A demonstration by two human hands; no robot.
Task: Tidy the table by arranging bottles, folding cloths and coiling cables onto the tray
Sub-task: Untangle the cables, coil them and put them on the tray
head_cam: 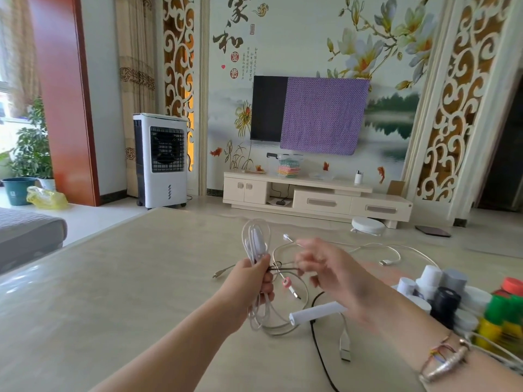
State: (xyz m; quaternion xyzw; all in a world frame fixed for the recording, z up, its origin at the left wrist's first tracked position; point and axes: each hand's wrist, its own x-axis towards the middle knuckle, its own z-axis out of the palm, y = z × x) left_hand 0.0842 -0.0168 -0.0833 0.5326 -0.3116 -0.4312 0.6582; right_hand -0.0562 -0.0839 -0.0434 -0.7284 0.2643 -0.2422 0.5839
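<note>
The cable-coiling step is in hand. The left hand [256, 278] grips a looped white cable bundle [254, 244] upright above the middle of the table [113, 278]. The right hand [331, 267], blurred, seems to pinch a thin black tie [283, 268] at the bundle with fingers half curled. Next: cinch the tie, then carry the coil to the bottles [441, 295] by the right edge (tray not visible). Loose cables [376, 247] lie beyond; the table's left half gives free room.

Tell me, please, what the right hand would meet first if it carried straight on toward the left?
Probably the black tie around the coiled white cable held by the left hand; the right hand is blurred, so depth is uncertain.
</note>
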